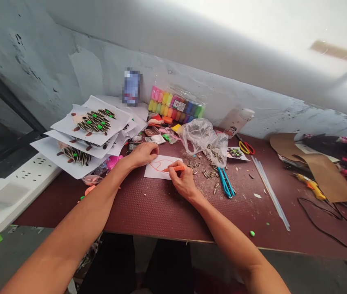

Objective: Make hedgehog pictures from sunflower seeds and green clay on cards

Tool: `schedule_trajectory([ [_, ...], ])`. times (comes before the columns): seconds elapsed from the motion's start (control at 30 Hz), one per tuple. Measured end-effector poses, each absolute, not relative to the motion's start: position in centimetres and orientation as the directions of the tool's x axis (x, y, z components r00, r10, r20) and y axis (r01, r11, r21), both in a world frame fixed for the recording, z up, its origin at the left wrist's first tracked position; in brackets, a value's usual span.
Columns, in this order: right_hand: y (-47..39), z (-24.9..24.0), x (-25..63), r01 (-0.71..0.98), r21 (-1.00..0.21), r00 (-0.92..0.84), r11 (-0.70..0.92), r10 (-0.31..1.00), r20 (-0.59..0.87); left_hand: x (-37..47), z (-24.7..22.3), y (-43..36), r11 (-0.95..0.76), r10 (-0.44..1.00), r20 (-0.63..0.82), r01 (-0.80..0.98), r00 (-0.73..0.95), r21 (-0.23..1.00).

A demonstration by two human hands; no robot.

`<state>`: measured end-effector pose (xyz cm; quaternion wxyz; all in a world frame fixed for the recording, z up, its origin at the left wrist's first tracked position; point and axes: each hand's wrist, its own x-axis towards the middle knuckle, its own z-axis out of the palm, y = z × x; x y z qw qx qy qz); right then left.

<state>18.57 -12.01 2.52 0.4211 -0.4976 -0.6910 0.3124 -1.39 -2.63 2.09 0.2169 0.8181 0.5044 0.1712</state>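
A small white sheet of paper lies on the dark red table, with curved orange lines drawn on it. My right hand is closed around an orange marker, its tip against the drawing. My left hand has curled fingers and holds the sheet at its upper left edge; the fingertips are partly hidden. Just right of the sheet, striped sunflower seeds are scattered beside a clear plastic bag and a blue utility knife.
Stacked papers with seed hedgehogs stand left, near a white power strip. Coloured clay packs lean at the wall beside a white bottle. Rightward lie scissors, clear sticks and a yellow glue gun with its cord.
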Motion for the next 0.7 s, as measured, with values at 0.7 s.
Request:
schedule_trajectory([
  [0.7,-11.84,1.78,18.61,0.49,-0.77,-0.222,0.409,0.913,0.343,-1.51,1.95,-2.33,-0.403,0.894,0.045,0.754,0.446,0.519],
])
